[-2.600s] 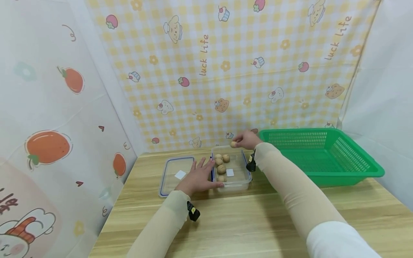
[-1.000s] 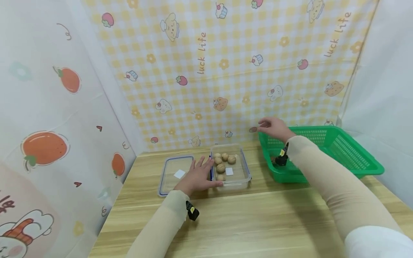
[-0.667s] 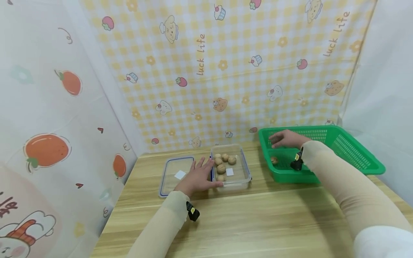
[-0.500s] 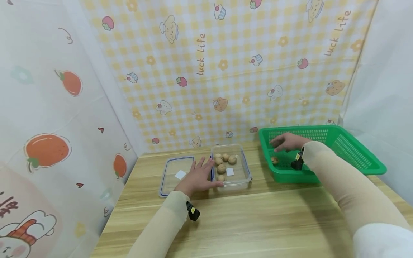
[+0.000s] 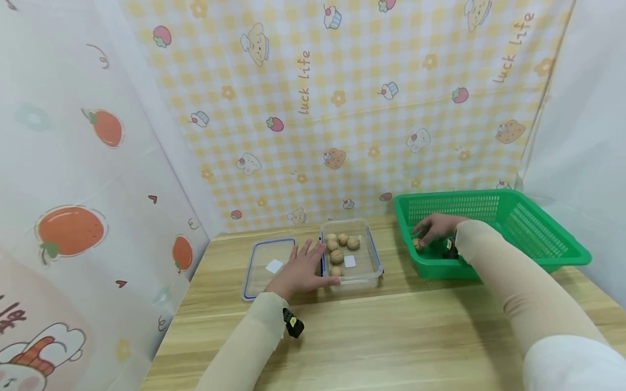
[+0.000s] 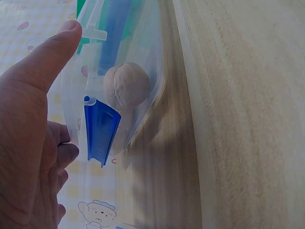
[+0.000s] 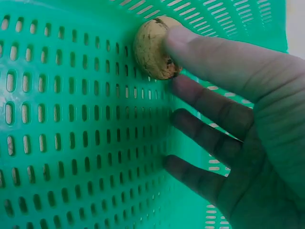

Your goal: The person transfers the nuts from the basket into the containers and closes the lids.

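In the head view my left hand (image 5: 301, 271) lies with spread fingers against the left side of a clear plastic box (image 5: 367, 274). The left wrist view shows its thumb on the rim, above a blue clasp (image 6: 101, 131). Several walnuts (image 5: 336, 256) sit along the left and back of the box, one of them (image 6: 126, 85) seen through the wall. My right hand (image 5: 440, 227) is down inside the green basket (image 5: 489, 266), at its left end. There it pinches a walnut (image 7: 155, 50) between thumb and index finger, while the other fingers extend below.
The clear lid (image 5: 256, 274) with a blue seal lies flat on the wooden table (image 5: 381, 336), left of the box. A checked cloth (image 5: 362, 125) hangs behind. The basket's raised rim stands around my right hand.
My right hand has gone from above the box, where it held a walnut, to the basket and down onto another walnut. The box holds one more walnut. The left hand stays put.
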The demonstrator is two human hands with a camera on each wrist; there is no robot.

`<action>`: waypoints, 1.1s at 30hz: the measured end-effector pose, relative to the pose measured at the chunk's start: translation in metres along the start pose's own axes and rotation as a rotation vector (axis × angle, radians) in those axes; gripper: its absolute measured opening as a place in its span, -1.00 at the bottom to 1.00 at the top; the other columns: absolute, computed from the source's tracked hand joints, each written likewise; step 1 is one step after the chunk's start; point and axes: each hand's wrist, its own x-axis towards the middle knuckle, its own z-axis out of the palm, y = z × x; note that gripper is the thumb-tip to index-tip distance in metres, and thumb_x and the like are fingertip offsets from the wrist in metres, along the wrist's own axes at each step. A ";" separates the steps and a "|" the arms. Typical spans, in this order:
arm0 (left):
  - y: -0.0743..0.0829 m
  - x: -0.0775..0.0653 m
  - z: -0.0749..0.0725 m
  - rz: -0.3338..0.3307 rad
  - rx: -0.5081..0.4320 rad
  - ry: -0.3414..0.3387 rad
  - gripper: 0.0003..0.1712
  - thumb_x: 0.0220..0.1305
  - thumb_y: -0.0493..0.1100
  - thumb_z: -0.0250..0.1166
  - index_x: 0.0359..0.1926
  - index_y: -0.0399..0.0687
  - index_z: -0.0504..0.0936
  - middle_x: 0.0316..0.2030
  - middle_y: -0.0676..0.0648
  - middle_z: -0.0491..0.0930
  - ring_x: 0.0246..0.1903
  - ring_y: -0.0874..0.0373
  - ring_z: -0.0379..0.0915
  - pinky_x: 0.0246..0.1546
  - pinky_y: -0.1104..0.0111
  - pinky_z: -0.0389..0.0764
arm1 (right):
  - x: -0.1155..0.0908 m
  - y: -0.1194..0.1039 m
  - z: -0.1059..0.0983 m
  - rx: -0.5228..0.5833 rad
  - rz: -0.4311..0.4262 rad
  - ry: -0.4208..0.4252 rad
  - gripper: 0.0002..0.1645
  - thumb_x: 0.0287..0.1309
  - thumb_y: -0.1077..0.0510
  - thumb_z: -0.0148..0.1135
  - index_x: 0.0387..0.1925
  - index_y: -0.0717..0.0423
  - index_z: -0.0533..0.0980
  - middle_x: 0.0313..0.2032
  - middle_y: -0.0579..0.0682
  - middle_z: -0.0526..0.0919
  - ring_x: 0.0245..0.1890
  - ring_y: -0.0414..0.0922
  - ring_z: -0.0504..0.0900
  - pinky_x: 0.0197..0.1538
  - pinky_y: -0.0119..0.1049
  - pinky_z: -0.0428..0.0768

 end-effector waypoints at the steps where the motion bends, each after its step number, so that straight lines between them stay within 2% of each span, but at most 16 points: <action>1: 0.000 0.000 0.000 0.000 -0.004 0.001 0.28 0.15 0.64 0.10 0.62 -0.04 -0.03 0.60 -0.04 -0.08 0.58 -0.02 -0.44 0.51 -0.05 -0.40 | 0.001 -0.001 0.000 -0.012 -0.002 0.000 -0.22 0.17 0.06 0.48 0.31 0.37 0.44 0.21 0.43 0.52 0.22 0.32 0.50 0.18 0.17 0.55; 5: -0.001 0.000 0.000 -0.001 -0.012 0.006 0.30 0.13 0.66 0.09 0.63 -0.03 -0.04 0.60 -0.03 -0.07 0.58 0.00 -0.44 0.51 -0.02 -0.43 | 0.002 -0.006 0.002 -0.021 0.004 0.001 -0.28 0.13 0.13 0.50 0.25 0.40 0.49 0.18 0.40 0.55 0.20 0.30 0.52 0.17 0.10 0.58; 10: -0.001 0.000 -0.001 0.003 -0.015 0.009 0.29 0.14 0.65 0.09 0.62 -0.03 -0.03 0.59 -0.03 -0.06 0.59 -0.02 -0.42 0.52 -0.08 -0.36 | 0.002 -0.008 0.004 0.004 0.027 0.019 -0.36 0.11 0.21 0.50 0.19 0.42 0.53 0.11 0.33 0.61 0.14 0.23 0.57 0.14 0.06 0.60; 14: -0.001 0.001 -0.001 0.004 -0.008 0.003 0.29 0.14 0.65 0.08 0.62 -0.03 -0.03 0.60 -0.04 -0.06 0.59 -0.02 -0.43 0.51 -0.09 -0.35 | 0.001 -0.007 0.003 -0.017 0.017 0.021 -0.39 0.12 0.20 0.50 0.17 0.41 0.55 0.06 0.27 0.65 0.09 0.18 0.60 0.11 0.03 0.62; 17: 0.000 0.000 -0.001 0.001 -0.002 -0.002 0.29 0.14 0.66 0.08 0.63 -0.03 -0.04 0.60 -0.04 -0.07 0.59 -0.01 -0.44 0.51 -0.08 -0.36 | 0.000 -0.007 0.000 -0.078 -0.005 0.029 -0.38 0.15 0.13 0.48 0.17 0.39 0.55 0.05 0.26 0.65 0.08 0.18 0.60 0.08 0.04 0.62; 23: 0.002 -0.001 -0.003 0.007 -0.005 0.007 0.27 0.16 0.63 0.09 0.62 -0.05 -0.03 0.59 -0.06 -0.05 0.59 -0.04 -0.41 0.51 -0.11 -0.33 | -0.006 -0.009 -0.011 -0.159 -0.041 0.095 -0.43 0.22 -0.01 0.43 0.14 0.29 0.61 0.07 0.25 0.66 0.10 0.21 0.60 0.08 0.10 0.62; 29: 0.002 -0.002 -0.004 0.016 -0.019 0.001 0.24 0.18 0.60 0.12 0.61 -0.07 0.00 0.59 -0.09 -0.05 0.59 -0.07 -0.39 0.51 -0.13 -0.33 | -0.013 -0.020 -0.022 -0.168 -0.072 0.173 -0.48 0.24 -0.03 0.41 0.10 0.23 0.65 0.04 0.20 0.70 0.08 0.18 0.63 0.08 0.09 0.62; 33: 0.001 -0.002 -0.004 0.011 -0.020 -0.006 0.26 0.18 0.60 0.12 0.62 -0.07 -0.02 0.59 -0.09 -0.06 0.59 -0.05 -0.42 0.51 -0.09 -0.39 | -0.020 -0.034 -0.026 -0.167 -0.078 0.216 -0.48 0.27 -0.03 0.38 0.11 0.25 0.64 0.05 0.22 0.69 0.08 0.19 0.63 0.09 0.11 0.61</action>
